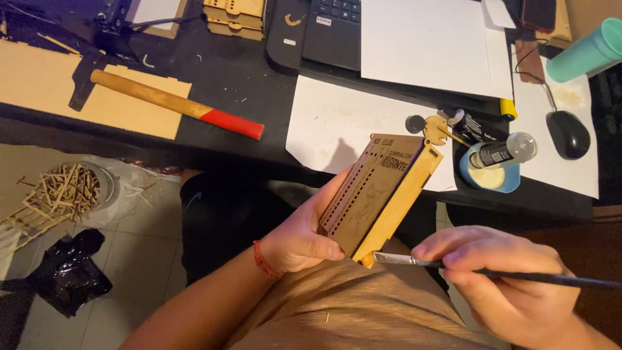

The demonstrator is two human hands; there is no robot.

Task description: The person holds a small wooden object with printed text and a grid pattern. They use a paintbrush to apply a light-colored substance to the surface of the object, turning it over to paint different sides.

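My left hand (301, 236) grips a flat laser-cut wooden box (379, 191) with rows of small slots, held tilted over my lap. My right hand (505, 282) holds a thin paintbrush (414, 260) with a dark handle; its metal ferrule and bristle tip touch the box's lower corner. A small blue tub of pale glue (489, 175) sits on the desk edge just beyond the box, with a clear bottle (508, 150) lying across it.
A hammer (175, 104) with a red-tipped wooden handle lies on the black desk. White paper sheets (343, 126), a laptop (334, 29), a black mouse (568, 134) and a teal cup (586, 50) are further back. A bag of wood scraps (65, 191) sits on the floor at left.
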